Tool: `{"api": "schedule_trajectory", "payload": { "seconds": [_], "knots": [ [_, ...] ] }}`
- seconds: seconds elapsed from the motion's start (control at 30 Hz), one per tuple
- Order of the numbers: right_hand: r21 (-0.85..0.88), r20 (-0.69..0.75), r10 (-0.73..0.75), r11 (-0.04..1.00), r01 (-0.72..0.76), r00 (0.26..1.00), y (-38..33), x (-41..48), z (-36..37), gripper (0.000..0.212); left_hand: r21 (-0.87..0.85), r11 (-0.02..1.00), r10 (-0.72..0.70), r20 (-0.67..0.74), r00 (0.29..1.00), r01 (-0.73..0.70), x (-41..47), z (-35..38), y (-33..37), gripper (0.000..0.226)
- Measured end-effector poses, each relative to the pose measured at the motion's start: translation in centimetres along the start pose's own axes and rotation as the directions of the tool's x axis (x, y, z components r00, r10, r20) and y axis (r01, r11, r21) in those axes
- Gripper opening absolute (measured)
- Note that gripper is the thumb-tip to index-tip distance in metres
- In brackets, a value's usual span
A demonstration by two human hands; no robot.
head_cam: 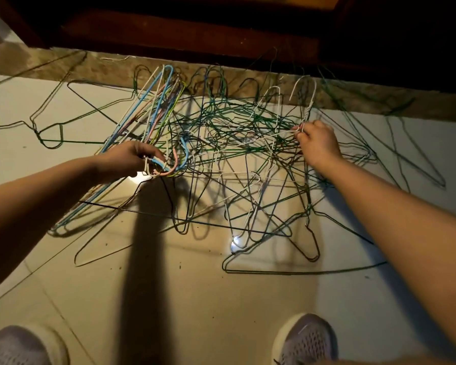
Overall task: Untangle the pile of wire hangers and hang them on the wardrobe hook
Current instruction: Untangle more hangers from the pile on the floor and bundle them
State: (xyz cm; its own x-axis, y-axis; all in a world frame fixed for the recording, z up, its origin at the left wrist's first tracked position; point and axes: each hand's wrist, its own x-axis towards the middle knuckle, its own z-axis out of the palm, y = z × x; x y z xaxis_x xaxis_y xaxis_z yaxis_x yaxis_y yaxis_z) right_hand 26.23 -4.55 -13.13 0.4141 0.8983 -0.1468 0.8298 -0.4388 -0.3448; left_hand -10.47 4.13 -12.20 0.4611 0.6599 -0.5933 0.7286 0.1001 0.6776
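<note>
A tangled pile of wire hangers lies spread on the pale tiled floor, in front of a brown stone sill and the dark wooden wardrobe base behind it. Most of the wires in the pile are green or dark, with a few white ones threaded through.

The left hand holds a bundle of coloured hangers by their hooks: blue, pink, white and yellow-green ones gathered together, the fingers curled shut around the hook ends. The bodies of this bundle slant away over the left part of the pile, towards the sill.

The right hand reaches into the right side of the tangle. Its fingers are pinched together on the neck of a white hanger, whose hook rises towards the sill above the hand, while the rest of it is lost among the green wires.

Several single hangers lie loose at the edges of the pile, including a dark one far left and a green one nearest the person. Two pale mesh shoes show at the bottom edge, and the arms throw long shadows across the tiles.
</note>
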Motion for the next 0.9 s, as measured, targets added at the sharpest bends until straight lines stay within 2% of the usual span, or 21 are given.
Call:
{"api": "schedule_trajectory", "payload": {
  "seconds": [0.07,0.13,0.2,0.27,0.3,0.37,0.47,0.6,0.73,0.8,0.9],
  "knots": [
    [0.203,0.029,0.065,0.977,-0.069,0.997,-0.5,-0.5,-0.5,0.026,0.003,1.0,0.008,0.004,1.0,-0.008,0.0,-0.1,0.0,0.051],
    [0.393,0.171,0.073,0.91,-0.136,0.983,-1.1,-1.2,-1.0,0.021,-0.008,1.0,0.019,-0.006,1.0,-0.019,0.0,0.0,0.0,0.049],
    [0.364,0.403,0.02,0.914,-0.181,0.915,-1.8,-1.8,-1.6,0.024,-0.011,0.999,0.032,-0.027,0.999,-0.032,0.1,-0.1,-0.1,0.05],
    [0.247,0.612,0.011,0.947,-0.204,0.791,-2.4,-2.3,-2.1,0.024,-0.004,0.999,0.042,-0.034,0.999,-0.042,0.0,-0.1,0.1,0.049],
    [0.204,0.673,0.016,0.957,-0.206,0.739,-2.5,-2.5,-2.2,0.022,-0.008,0.999,0.046,-0.036,0.998,-0.046,0.0,-0.1,0.2,0.048],
    [0.163,0.714,-0.006,0.974,-0.158,0.701,-2.4,-2.6,-2.3,0.019,-0.023,0.998,0.05,-0.051,0.997,-0.051,-0.3,0.0,0.6,0.048],
    [0.171,0.656,-0.056,0.982,-0.076,0.753,-1.9,-2.5,-2.4,0.012,-0.07,0.997,0.037,-0.066,0.997,-0.041,-0.5,0.2,1.0,0.049],
    [0.167,0.502,-0.067,0.986,-0.021,0.862,-1.4,-2.3,-2.5,0.017,-0.041,0.999,0.022,-0.031,0.999,-0.023,-0.2,-0.1,0.5,0.051],
    [0.164,0.313,-0.018,0.986,-0.035,0.95,-0.9,-1.8,-1.9,0.03,-0.032,0.999,0.03,-0.015,0.999,-0.031,-0.2,-0.1,0.4,0.049],
    [0.16,0.228,0.0,0.986,-0.038,0.974,-0.9,-1.3,-1.5,0.033,-0.038,0.998,0.045,-0.013,0.999,-0.046,-0.2,-0.1,0.4,0.048],
    [0.135,0.175,0.004,0.99,-0.028,0.984,-1.1,-0.6,-1.0,0.031,-0.038,0.997,0.07,-0.018,0.997,-0.071,-0.2,-0.2,0.3,0.045]
  ]
}}
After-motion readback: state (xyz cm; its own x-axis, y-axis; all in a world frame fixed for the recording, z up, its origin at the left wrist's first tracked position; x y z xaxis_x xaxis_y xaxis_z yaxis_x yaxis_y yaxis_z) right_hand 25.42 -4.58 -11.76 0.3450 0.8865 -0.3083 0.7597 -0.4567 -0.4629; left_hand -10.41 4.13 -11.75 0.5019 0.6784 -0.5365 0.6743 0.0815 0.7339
